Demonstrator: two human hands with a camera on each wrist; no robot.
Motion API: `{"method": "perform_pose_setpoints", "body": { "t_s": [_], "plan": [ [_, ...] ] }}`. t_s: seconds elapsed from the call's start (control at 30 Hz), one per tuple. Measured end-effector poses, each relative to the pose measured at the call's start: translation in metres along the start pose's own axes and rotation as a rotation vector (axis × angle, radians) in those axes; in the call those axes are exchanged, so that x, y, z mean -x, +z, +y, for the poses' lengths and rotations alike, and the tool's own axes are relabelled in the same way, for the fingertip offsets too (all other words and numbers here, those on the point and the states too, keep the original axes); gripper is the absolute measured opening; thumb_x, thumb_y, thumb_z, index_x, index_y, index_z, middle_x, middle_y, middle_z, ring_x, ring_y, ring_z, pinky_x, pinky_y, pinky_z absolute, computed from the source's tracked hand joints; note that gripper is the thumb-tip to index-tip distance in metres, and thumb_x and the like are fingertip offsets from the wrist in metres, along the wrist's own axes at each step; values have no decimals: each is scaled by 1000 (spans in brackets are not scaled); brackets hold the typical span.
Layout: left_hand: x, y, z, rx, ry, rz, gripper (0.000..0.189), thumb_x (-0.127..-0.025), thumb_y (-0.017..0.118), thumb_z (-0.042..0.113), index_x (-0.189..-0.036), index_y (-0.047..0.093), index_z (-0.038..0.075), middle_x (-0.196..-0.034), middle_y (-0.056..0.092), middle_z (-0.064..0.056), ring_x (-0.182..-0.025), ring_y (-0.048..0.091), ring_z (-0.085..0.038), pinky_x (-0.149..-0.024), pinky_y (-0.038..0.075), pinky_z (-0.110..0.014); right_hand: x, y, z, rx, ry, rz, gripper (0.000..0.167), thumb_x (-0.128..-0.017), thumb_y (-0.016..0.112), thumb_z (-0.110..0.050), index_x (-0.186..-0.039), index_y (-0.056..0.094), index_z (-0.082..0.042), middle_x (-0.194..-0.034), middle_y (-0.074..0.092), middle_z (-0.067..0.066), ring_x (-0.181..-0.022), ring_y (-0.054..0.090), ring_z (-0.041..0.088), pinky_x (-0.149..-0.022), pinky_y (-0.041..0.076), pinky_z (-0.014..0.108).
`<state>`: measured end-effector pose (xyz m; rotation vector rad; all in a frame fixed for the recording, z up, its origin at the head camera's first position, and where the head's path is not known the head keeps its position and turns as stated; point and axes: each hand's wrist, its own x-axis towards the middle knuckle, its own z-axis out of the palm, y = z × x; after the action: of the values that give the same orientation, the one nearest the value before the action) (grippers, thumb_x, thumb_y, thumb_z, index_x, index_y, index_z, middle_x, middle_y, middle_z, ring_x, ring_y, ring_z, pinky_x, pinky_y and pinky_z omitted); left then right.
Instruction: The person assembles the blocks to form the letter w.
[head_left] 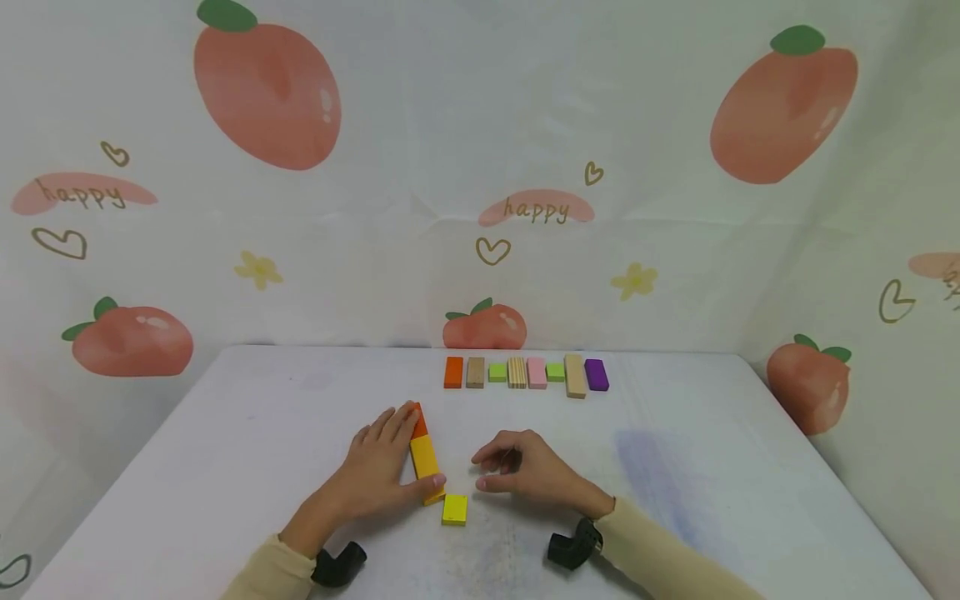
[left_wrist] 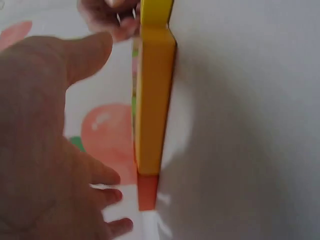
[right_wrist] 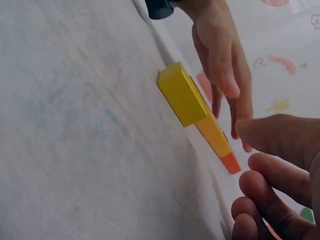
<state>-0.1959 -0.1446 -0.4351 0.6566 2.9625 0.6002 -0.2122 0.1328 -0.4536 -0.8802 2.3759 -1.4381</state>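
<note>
A long yellow-orange block (head_left: 424, 457) and a shorter red-orange block (head_left: 419, 420) lie end to end on the table. My left hand (head_left: 381, 469) stretches along their left side, index fingertip by the red-orange block and thumb tip over the near end of the yellow-orange one. A small bright yellow block (head_left: 454, 509) sits at that near end, set slightly to the right; the right wrist view shows it (right_wrist: 183, 95) up close. To the right of these blocks, my right hand (head_left: 528, 472) hovers with loosely bent fingers, thumb apart from them, holding nothing.
Across the back of the white table (head_left: 300, 433) runs a spaced row of several blocks, from an orange block (head_left: 453, 372) through a pink block (head_left: 536, 373) to a purple block (head_left: 597, 375). Behind them hangs a fruit-printed cloth (head_left: 405, 125).
</note>
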Motion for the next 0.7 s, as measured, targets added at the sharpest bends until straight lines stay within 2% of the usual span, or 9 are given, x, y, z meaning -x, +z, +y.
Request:
{"method": "perform_pose_setpoints", "body": {
  "t_s": [0.1, 0.2, 0.4, 0.7],
  "plan": [
    [4, 0, 9, -41, -13, -43, 117, -86, 54, 78, -160, 17, -4, -167, 16, -21, -152, 14, -44, -114, 13, -71, -1, -3, 2, 4, -14, 36, 26, -87, 82, -19, -110, 77, -8, -92, 69, -1, -80, 59, 9, -71, 50, 21],
    [6, 2, 15, -61, -30, -75, 122, -84, 51, 82, -160, 13, -5, -167, 12, -21, -154, 9, -41, -116, 9, -70, -1, -5, 3, -7, -16, 50, 25, -87, 82, -17, -110, 77, -7, -90, 69, -2, -79, 59, 8, -71, 50, 21],
    [7, 5, 20, -57, -51, -113, 122, -83, 49, 84, -159, 17, -5, -168, 12, -20, -154, 10, -39, -116, 7, -70, -2, -4, 5, -18, -4, 50, 24, -88, 81, -17, -110, 76, -8, -89, 67, -4, -78, 58, 9, -70, 49, 21],
    [9, 7, 21, -53, -54, -119, 119, -84, 48, 83, -159, 19, -5, -168, 10, -18, -154, 10, -38, -116, 8, -71, -2, 0, 9, -38, -1, 37, 23, -89, 80, -17, -110, 76, -8, -90, 67, -3, -78, 58, 9, -70, 49, 20]
  ]
}}
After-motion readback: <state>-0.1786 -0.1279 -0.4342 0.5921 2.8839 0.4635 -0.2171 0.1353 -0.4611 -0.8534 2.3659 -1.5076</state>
